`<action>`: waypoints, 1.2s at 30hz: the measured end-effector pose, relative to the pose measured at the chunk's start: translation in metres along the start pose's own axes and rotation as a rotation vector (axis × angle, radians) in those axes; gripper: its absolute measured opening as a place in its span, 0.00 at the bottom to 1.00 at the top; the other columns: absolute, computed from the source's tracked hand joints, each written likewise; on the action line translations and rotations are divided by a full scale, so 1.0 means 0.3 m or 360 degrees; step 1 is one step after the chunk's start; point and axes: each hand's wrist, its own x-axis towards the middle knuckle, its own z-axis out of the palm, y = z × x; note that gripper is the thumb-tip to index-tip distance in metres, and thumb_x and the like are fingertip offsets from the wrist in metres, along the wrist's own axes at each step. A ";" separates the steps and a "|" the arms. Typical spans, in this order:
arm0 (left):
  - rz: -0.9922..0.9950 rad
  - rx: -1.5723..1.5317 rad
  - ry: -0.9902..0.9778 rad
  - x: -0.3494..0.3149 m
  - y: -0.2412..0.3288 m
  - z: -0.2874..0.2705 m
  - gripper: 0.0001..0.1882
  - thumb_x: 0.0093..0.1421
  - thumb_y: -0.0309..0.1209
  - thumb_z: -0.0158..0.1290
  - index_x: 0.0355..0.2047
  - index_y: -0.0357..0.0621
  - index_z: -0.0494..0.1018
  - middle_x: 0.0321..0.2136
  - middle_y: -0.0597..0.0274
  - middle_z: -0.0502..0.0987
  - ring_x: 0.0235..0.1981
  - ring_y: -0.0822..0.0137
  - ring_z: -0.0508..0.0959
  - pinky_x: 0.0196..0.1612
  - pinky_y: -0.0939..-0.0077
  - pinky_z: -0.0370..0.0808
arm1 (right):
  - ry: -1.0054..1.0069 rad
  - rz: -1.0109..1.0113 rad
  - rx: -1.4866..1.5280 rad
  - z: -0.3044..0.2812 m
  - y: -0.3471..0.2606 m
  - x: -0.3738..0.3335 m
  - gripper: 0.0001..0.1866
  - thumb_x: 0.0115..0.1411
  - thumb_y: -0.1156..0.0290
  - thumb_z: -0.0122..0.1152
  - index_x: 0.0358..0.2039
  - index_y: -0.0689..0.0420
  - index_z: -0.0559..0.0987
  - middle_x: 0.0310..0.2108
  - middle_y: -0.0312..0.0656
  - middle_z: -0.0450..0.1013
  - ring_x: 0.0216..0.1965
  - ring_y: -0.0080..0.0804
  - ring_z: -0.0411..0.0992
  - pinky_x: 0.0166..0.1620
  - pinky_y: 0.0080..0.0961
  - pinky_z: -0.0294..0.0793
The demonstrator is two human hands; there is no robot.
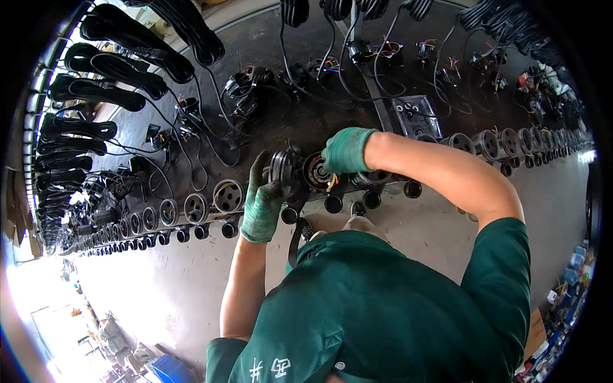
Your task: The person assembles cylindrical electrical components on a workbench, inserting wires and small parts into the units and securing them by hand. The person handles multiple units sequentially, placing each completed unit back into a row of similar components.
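Note:
My left hand [263,199], in a green glove with dark fingertips, grips a black ribbed round cover [283,173] from its left side, the cover standing on edge. Just right of it sits a round black motor housing [308,182] with its face toward me. Copper-coloured windings [317,171] and a pale centre show inside, and short yellow and red wires [332,184] stick out at its lower right. Over the housing's upper right rim, my right hand [347,151], also green-gloved, is closed with fingers bent down. Its fingertips and whatever they pinch are hidden.
Similar round housings [228,195] line the bench's near edge on both sides, with black tube ends [333,204] below. Bundled black cables [121,75] hang along the far side, their leads running to small wired parts [248,86]. A clear-topped box [416,117] lies on the dark bench [268,54].

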 end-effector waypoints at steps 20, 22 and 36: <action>0.0339 0.1675 -0.0168 0.051 -0.033 0.009 0.34 0.59 0.23 0.59 0.67 0.41 0.68 0.62 0.52 0.75 0.62 0.58 0.77 0.66 0.58 0.76 | 0.0722 0.0087 0.0831 0.061 0.083 -0.007 0.14 0.66 0.62 0.65 0.45 0.57 0.87 0.43 0.48 0.81 0.47 0.50 0.79 0.53 0.42 0.79; 0.0114 0.0944 -0.0090 0.047 -0.029 0.024 0.37 0.60 0.26 0.56 0.71 0.44 0.61 0.63 0.53 0.74 0.63 0.58 0.76 0.67 0.58 0.75 | 0.0727 0.0089 0.0820 0.061 0.072 -0.002 0.14 0.66 0.62 0.64 0.44 0.57 0.88 0.42 0.48 0.81 0.47 0.50 0.80 0.52 0.42 0.79; 0.0194 0.0616 -0.0253 0.053 -0.066 0.096 0.65 0.57 0.44 0.70 0.81 0.52 0.34 0.66 0.48 0.64 0.64 0.55 0.72 0.64 0.60 0.76 | 0.0776 0.0180 0.0802 0.074 0.030 0.041 0.11 0.64 0.63 0.66 0.38 0.55 0.88 0.43 0.51 0.81 0.45 0.52 0.80 0.49 0.42 0.80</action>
